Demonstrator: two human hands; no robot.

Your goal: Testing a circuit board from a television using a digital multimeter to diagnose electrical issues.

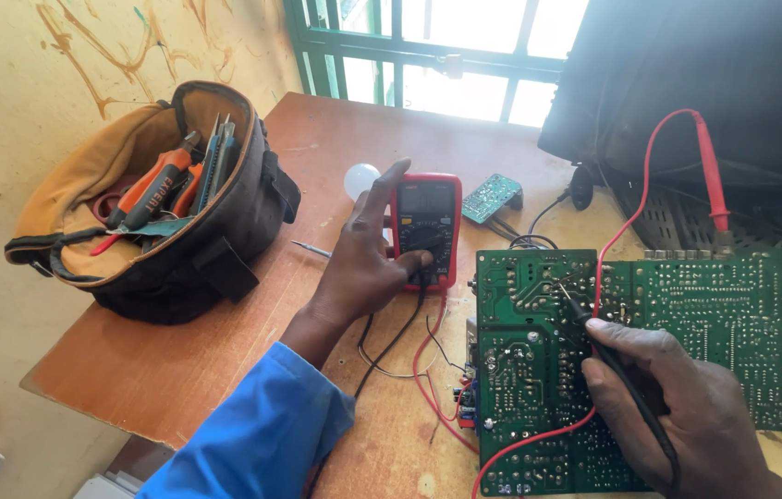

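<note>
The left hand rests on a red, slab-shaped multimeter lying flat on the table, fingers half curled, thumb on the round black dial as if to steady or turn it; it grips nothing fully. The right hand, at about five o'clock from the meter, is closed pen-fashion round a slim black probe, whose metal tip touches the solder side of a large green circuit board. The board lies trace-side up, so its shiny joints are open to the probe. A red probe stands at the board's far edge, at one o'clock from the right hand, and its glossy red lead loops back across the board towards the meter. Black and red wires trail between meter and board.

At nine o'clock from the meter slumps a soft fabric tool bag, brown and tan, mouth open, with orange-handled pliers and other tools upright for easy reach. Beyond the meter lie a white bulb and a small green board. The table top is worn, reddish-brown and scuffed.
</note>
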